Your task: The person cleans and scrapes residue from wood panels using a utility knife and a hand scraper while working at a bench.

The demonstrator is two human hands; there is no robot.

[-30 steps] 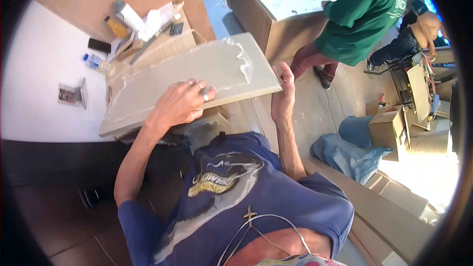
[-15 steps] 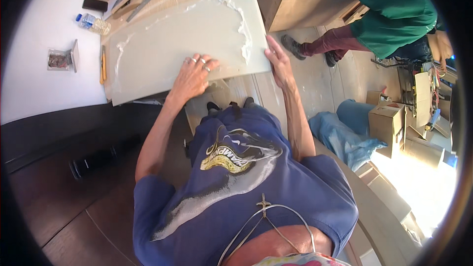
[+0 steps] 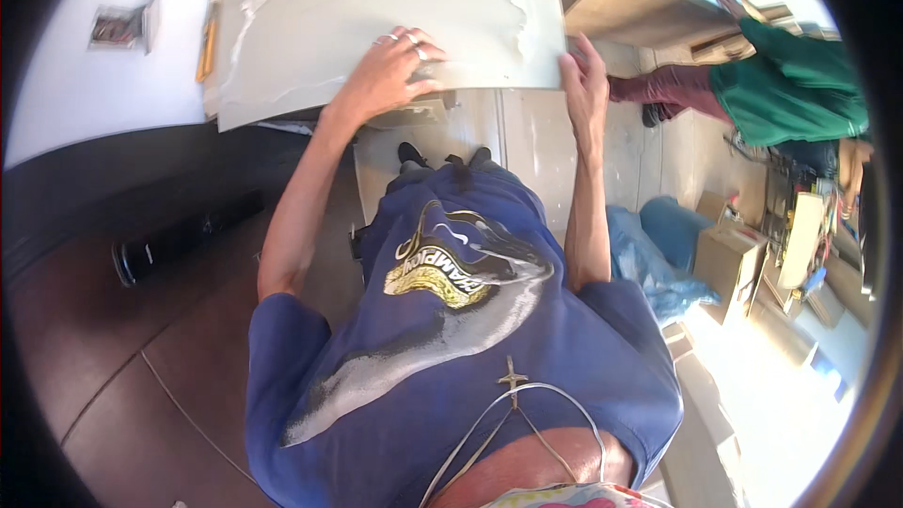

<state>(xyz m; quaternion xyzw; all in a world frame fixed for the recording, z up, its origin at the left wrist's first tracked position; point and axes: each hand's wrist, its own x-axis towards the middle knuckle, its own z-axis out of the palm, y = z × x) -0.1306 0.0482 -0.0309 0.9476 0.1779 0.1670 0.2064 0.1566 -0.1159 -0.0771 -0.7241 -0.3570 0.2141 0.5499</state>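
A large pale beige panel (image 3: 329, 33) lies before me, with uneven white smears of paste or filler near its edges. My left hand (image 3: 388, 75) rests over its near edge, fingers bent and thumb drawn toward them. A small greyish patch shows between those fingers and thumb; whether it is a held thing or shadow is unclear. At the panel's near right corner, my right hand (image 3: 585, 85) grips the right edge, fingers along the side and part of the grip hidden.
An orange-handled tool (image 3: 206, 45) lies beside the panel's left edge, near an open wall box (image 3: 120, 28). A wooden cabinet (image 3: 625, 5) stands beyond on the right, with a person in green (image 3: 790, 85) by it. Blue plastic sheeting (image 3: 654, 263) and a cardboard box (image 3: 729, 268) lie right.
My view has tilted down, so the panel sits higher in the picture and its far side is cut off. Both hands stay at the panel; the left thumb now shows more clearly.
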